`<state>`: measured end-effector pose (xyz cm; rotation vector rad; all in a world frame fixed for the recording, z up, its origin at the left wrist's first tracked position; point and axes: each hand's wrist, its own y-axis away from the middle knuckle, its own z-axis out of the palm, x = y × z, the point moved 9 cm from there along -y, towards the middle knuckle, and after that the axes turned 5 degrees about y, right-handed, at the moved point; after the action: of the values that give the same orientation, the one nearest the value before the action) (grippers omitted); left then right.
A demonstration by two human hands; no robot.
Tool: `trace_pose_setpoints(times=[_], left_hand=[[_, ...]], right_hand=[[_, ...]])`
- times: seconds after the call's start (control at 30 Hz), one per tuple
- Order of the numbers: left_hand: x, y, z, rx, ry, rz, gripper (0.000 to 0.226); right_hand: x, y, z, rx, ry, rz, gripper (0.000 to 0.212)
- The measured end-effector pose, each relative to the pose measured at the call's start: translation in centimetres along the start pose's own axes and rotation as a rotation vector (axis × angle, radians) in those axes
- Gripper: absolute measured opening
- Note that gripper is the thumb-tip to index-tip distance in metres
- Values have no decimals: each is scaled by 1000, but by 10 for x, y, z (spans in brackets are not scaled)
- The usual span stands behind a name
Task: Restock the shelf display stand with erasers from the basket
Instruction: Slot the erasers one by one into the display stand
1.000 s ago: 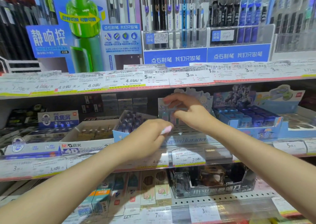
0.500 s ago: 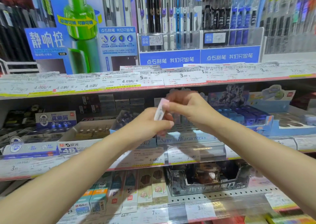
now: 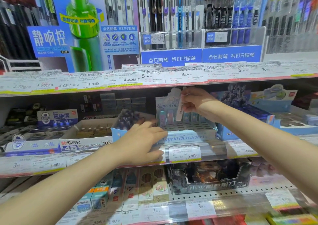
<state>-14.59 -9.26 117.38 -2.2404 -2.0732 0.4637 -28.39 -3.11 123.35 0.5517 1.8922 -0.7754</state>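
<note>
A pale blue display stand (image 3: 187,136) with a slotted grey tray sits on the middle shelf. A few pastel erasers (image 3: 166,119) stand upright in its back row. My right hand (image 3: 196,102) pinches a long pink eraser (image 3: 179,110) by its top end, upright above the stand's back slots. My left hand (image 3: 144,142) rests with spread, relaxed fingers against the stand's front left corner and the shelf edge, holding nothing. The basket is out of view.
A blue box of dark erasers (image 3: 130,121) stands left of the stand, a white 4B eraser box (image 3: 86,138) further left. A blue display box (image 3: 254,118) sits to the right. The shelf above (image 3: 154,80) hangs low over the stand. Price tags line the shelf edges.
The pink eraser passed from my left hand to my right, which carried it up and right over the stand. My left hand dropped to the stand's front left corner.
</note>
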Motion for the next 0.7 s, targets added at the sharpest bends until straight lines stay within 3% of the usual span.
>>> trace_pose_setpoints(times=[0.17,0.33,0.53,0.7], left_hand=[[-1,2,4,-24,24,0,60],[-3,1,5,-36,40,-5,61],[-4,1,6,-31,67,-6,63],[-6,1,8,-53,69,-14,63]], right_hand=[[-3,-8,9,-96,355,-129,7],[-9,-11,12,-100,654,-162,28],[-9,-10,20,-128,764,-214,21],[0,-13,34,-182,669,-241,8]])
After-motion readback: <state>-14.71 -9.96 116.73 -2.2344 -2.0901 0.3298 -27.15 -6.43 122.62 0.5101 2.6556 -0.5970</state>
